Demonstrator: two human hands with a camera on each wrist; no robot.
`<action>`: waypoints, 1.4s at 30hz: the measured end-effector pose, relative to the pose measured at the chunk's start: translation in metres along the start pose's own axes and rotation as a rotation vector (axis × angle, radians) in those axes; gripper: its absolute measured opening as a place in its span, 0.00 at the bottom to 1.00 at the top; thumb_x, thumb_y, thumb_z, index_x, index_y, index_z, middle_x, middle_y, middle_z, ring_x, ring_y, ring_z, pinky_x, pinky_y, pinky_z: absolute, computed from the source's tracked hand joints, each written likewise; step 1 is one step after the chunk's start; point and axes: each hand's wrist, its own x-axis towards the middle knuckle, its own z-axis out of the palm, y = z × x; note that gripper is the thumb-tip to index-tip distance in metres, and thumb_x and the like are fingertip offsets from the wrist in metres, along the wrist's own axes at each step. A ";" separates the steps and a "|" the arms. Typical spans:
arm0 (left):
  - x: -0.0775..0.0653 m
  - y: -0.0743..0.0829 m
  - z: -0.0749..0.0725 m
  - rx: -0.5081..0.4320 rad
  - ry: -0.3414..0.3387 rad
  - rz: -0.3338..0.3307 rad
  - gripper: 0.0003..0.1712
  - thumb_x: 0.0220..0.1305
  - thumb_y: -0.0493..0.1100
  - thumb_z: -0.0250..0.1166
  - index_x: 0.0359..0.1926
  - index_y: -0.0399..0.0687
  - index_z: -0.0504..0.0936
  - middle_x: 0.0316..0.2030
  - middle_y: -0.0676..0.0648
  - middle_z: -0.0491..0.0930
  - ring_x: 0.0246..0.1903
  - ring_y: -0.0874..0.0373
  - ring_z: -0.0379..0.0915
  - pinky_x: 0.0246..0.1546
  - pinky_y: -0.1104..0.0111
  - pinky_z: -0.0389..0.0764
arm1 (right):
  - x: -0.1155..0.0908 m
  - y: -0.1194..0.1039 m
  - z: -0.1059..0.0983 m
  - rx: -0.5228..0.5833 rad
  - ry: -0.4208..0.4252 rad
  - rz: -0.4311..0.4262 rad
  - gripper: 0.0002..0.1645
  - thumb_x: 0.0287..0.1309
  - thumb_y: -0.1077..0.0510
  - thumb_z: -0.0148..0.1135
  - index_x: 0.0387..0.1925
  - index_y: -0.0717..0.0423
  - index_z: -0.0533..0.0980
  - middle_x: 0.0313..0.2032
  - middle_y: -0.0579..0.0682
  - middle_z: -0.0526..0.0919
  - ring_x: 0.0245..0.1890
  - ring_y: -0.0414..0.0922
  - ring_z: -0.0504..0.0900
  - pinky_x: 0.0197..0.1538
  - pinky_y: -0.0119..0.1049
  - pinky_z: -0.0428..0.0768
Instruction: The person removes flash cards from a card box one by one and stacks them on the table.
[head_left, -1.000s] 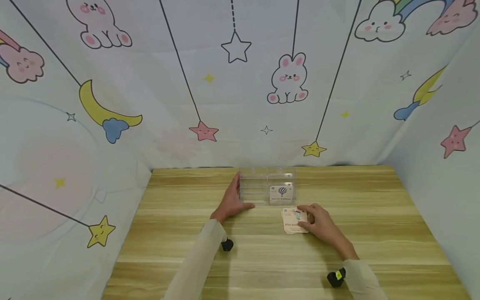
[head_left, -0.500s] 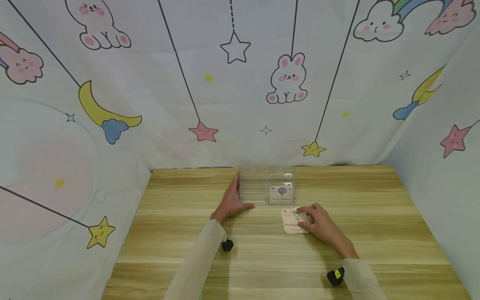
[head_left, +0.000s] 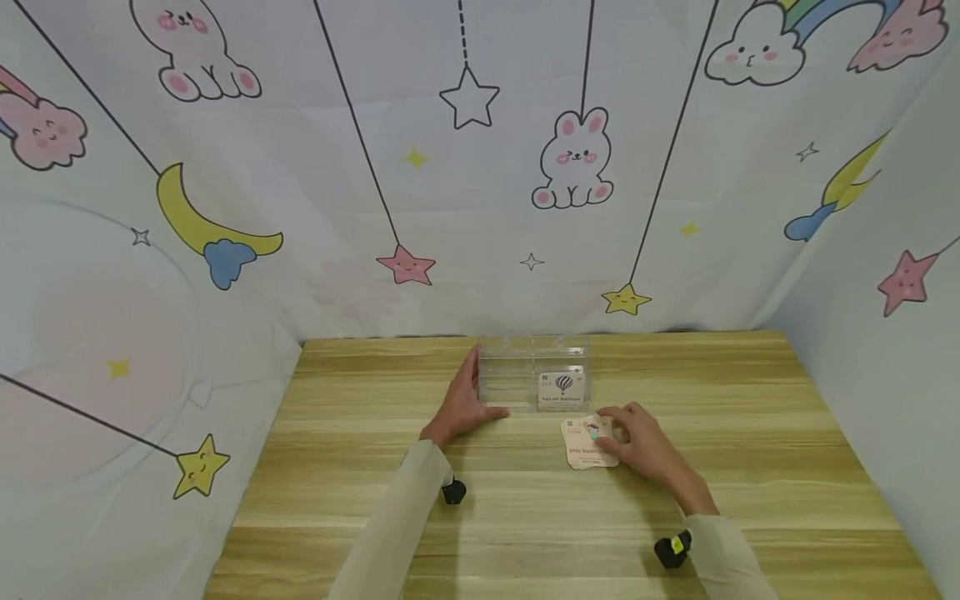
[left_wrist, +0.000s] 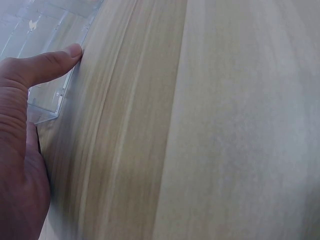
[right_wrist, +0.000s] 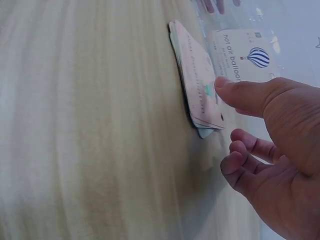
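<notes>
A clear plastic card holder [head_left: 506, 382] with two columns of slots stands at the back of the table. My left hand [head_left: 459, 410] grips its left end, thumb along the front and fingers at the side; the left wrist view shows the thumb over the clear edge. In the holder's lower right slot sits a hot air balloon card [head_left: 562, 398]. Just in front lies a small stack of picture cards [right_wrist: 196, 82], the top one with a printed figure. My right hand [head_left: 648, 450] pinches the stack's right side, thumb on the top card and index finger at its far edge, other fingers curled.
The wood-grain table [head_left: 525, 533] ends at a white cloth backdrop [head_left: 480, 217] printed with rabbits, stars and clouds. Cloth also hangs at both sides. A black wrist camera [head_left: 672, 550] is worn on the right wrist, another black camera [head_left: 454, 492] on the left.
The top card and the stack have shifted slightly under my right hand, whose thumb and index finger have moved a little. My left hand stays on the holder.
</notes>
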 end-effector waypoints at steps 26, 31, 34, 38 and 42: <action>-0.002 0.003 -0.002 0.015 -0.004 0.004 0.80 0.46 0.48 0.87 0.84 0.53 0.37 0.82 0.47 0.45 0.79 0.53 0.48 0.76 0.63 0.58 | 0.037 -0.022 -0.006 0.075 0.101 -0.045 0.32 0.67 0.58 0.70 0.70 0.60 0.73 0.39 0.52 0.78 0.28 0.42 0.70 0.30 0.35 0.71; -0.002 0.002 -0.002 0.027 -0.005 0.005 0.79 0.46 0.48 0.87 0.84 0.54 0.37 0.82 0.46 0.46 0.79 0.54 0.49 0.76 0.64 0.58 | 0.038 -0.022 -0.004 0.084 0.102 -0.051 0.32 0.68 0.57 0.70 0.69 0.60 0.74 0.39 0.53 0.78 0.28 0.43 0.70 0.29 0.35 0.72; -0.001 0.003 -0.002 0.030 -0.007 -0.004 0.79 0.46 0.49 0.87 0.84 0.55 0.36 0.82 0.48 0.46 0.78 0.56 0.48 0.75 0.66 0.57 | 0.039 -0.021 -0.004 0.087 0.103 -0.054 0.31 0.68 0.57 0.69 0.69 0.60 0.74 0.39 0.53 0.79 0.27 0.43 0.71 0.29 0.35 0.72; -0.002 0.005 -0.002 0.017 -0.003 -0.009 0.79 0.47 0.47 0.87 0.84 0.55 0.37 0.82 0.47 0.46 0.79 0.55 0.48 0.76 0.65 0.57 | 0.039 -0.021 -0.004 0.092 0.103 -0.049 0.30 0.68 0.57 0.69 0.69 0.59 0.75 0.40 0.53 0.78 0.27 0.43 0.71 0.29 0.35 0.72; -0.002 0.005 -0.002 0.017 -0.002 -0.006 0.79 0.46 0.46 0.87 0.84 0.55 0.37 0.82 0.47 0.45 0.79 0.54 0.48 0.76 0.63 0.57 | 0.038 -0.021 -0.004 0.096 0.112 -0.051 0.28 0.68 0.56 0.69 0.67 0.59 0.76 0.41 0.54 0.79 0.27 0.42 0.71 0.29 0.35 0.72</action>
